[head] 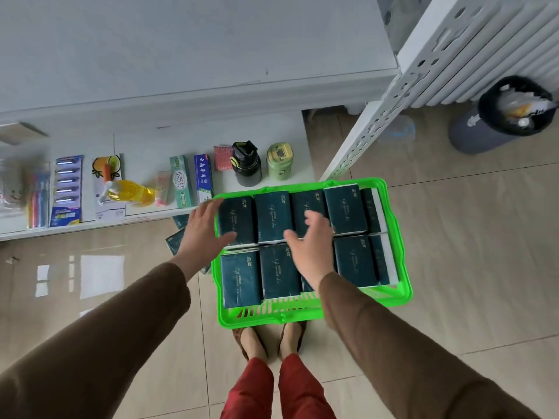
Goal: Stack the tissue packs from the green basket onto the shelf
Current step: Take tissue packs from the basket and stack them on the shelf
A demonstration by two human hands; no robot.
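Observation:
A bright green basket point(402, 267) stands on the tiled floor in front of my feet, packed with several dark teal tissue packs point(272, 217) in two rows. My left hand point(202, 231) hovers over the basket's left rim beside the far-left pack, fingers spread, holding nothing. Over the middle packs my right hand point(314, 240) is held with fingers apart and empty. The low white shelf point(266, 128) lies just beyond the basket. More teal packs point(177, 237) show on the floor behind my left hand, partly hidden.
On the shelf stand toothbrushes point(36, 201), a blister card point(68, 189), a yellow spray bottle point(130, 193), toothpaste boxes point(181, 182), a black bottle point(246, 164) and a green jar point(279, 161). A white perforated upright point(393, 95) and a bin point(505, 113) are at the right.

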